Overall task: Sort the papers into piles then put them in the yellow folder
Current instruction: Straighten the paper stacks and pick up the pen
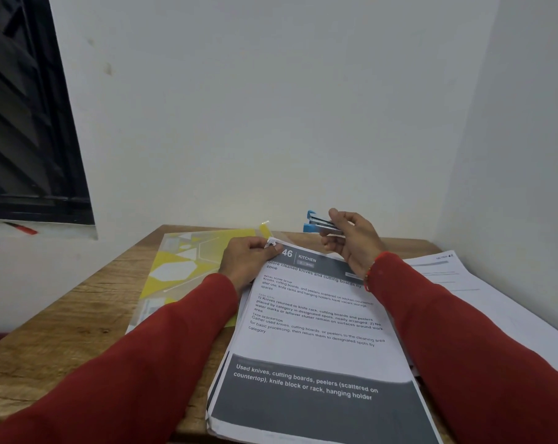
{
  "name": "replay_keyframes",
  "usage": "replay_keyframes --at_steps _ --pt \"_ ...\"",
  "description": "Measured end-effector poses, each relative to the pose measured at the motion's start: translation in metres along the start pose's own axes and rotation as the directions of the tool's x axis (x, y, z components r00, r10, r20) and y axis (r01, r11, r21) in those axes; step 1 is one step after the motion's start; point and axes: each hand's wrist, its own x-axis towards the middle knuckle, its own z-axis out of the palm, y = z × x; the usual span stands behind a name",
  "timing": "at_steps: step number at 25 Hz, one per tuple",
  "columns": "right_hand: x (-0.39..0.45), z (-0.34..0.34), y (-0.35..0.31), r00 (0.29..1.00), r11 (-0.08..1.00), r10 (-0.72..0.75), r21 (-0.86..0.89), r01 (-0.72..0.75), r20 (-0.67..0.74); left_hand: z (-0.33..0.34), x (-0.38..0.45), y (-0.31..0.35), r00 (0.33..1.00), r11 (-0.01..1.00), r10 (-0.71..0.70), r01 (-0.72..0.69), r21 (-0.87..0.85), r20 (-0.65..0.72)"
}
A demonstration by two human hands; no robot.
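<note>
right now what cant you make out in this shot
Head view only:
- Yellow folder: near right part hidden by the left sleeve and left hand.
- Paper stack: sheet count unclear; bottom edge cut off.
- Stapler: rear hidden in the right hand.
- Right pile: print too blurred.

**Count of things on the worktop**

One yellow folder (188,270). One blue stapler (319,224). Two piles of printed papers: one stack (316,331) in the middle, one loose pile (457,283) at the right. Two hands: left hand (245,261), right hand (354,241). One wooden worktop (63,341).
</note>
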Motion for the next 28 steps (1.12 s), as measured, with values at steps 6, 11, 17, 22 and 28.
replay_keyframes --at_steps 6,11,17,22,28 --pt "0.0064 -0.0062 0.0015 0.996 0.981 0.064 0.186 -0.052 -0.064 -0.0001 0.0015 -0.0021 1.000 1.000 -0.001 0.001 0.009 -0.002" --pt "0.0040 -0.0037 0.0005 0.999 0.986 0.053 0.157 -0.054 0.011 0.0001 0.0014 -0.0015 1.000 1.000 0.003 -0.003 0.017 -0.004" --pt "0.0029 -0.0009 0.0007 0.996 0.963 0.083 0.258 -0.078 -0.010 0.0006 0.0002 -0.0018 1.000 1.000 -0.006 0.006 -0.003 0.001" --pt "0.0027 -0.0016 -0.0015 0.995 0.934 0.091 0.348 -0.076 -0.027 0.0009 0.0010 -0.0029 1.000 1.000 -0.007 0.007 0.025 0.008" --pt "-0.0005 0.0018 -0.0007 0.997 0.938 0.078 0.341 -0.065 -0.023 0.0014 -0.0008 -0.0013 1.000 0.999 -0.013 0.012 0.050 0.004"
